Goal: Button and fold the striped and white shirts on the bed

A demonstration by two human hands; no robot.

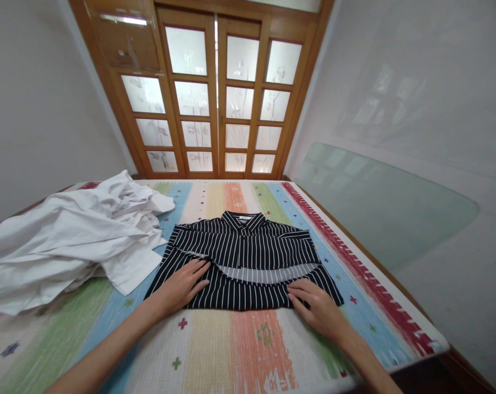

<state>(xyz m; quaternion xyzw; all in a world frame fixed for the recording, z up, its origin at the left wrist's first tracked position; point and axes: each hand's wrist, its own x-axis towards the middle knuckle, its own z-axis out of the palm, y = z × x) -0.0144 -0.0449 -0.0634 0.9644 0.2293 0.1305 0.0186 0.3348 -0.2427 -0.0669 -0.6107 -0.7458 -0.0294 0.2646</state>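
A black shirt with white stripes (248, 298) lies on the bed in front of me, its collar pointing away. Its lower part is folded up over the front, and the loose edge sags in the middle, baring a paler grey inner side. My left hand (188, 282) rests on the folded layer at the left, fingers stretched out and fingertips at the loose edge. On the right side, my right hand (316, 303) lies on the same layer with fingers extended and its thumb apart. Neither hand appears to grip the cloth.
A heap of white clothes (79, 235) lies crumpled to the left of the shirt. Under everything is a striped, colourful bedspread (215, 350). Wooden doors with glass panes (237, 98) stand beyond the far edge, and a pale wall (437, 137) rises at the right.
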